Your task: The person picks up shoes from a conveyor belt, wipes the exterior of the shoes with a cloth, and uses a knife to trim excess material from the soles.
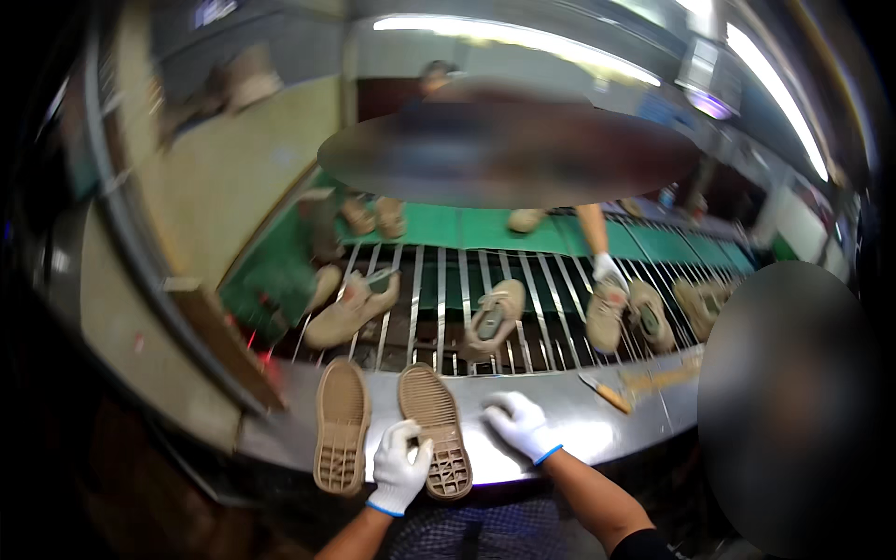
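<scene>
At the far left, the workplace is closed off by a pale panel. To its right, the left sole, tan, is laid on a steel ledge with its tread up and its gridded end toward the person. Beyond it, a beige shoe is borne by metal bars, and two brown shoes are set farther back on a green mat.

The left hand, gloved in white with a blue cuff, is placed between the soles; its fingers are curled, and the left edge of the right sole is met by them, but whether it is gripped cannot be told. That sole is also laid tread up, its near end at the ledge's front edge.

Behind, a tilted shoe is carried by the bars. The right hand, likewise gloved, is held just right of the right sole, partly spread, with nothing seen in it.

Farther right, another shoe is touched by a co-worker's gloved hand. A wooden-handled knife is left lying on the ledge.
</scene>
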Tool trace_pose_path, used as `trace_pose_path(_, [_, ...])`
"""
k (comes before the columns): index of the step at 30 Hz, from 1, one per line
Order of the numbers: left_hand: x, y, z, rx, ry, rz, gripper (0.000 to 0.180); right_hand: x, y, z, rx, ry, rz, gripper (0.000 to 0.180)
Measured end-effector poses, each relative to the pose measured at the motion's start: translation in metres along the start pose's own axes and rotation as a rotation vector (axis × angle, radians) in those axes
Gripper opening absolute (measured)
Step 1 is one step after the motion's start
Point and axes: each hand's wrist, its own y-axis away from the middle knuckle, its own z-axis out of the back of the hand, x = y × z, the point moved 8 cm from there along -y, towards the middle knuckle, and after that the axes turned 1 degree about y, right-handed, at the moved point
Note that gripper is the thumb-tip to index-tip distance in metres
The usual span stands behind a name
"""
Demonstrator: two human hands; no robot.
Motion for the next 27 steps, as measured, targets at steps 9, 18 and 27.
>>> trace_pose_path(9, [-0.026, -0.016, 0.009, -0.041, -0.097, -0.187, 0.019, -0.104, -0.189, 0.081, -0.191, -0.154, -0.175, 0.107])
trace_pose_path(18, [-0.032, -0.026, 0.017, 0.008, -0.165, -0.179, 0.016, -0.110, -0.288, 0.019, 0.013, -0.563, -0.148, 0.030])
trace_pose_path(27, [-0.027, -0.021, 0.010, -0.020, -0.206, -0.218, 0.017, -0.176, -0.263, 0.038, -0.590, -0.991, -0.387, 0.042])
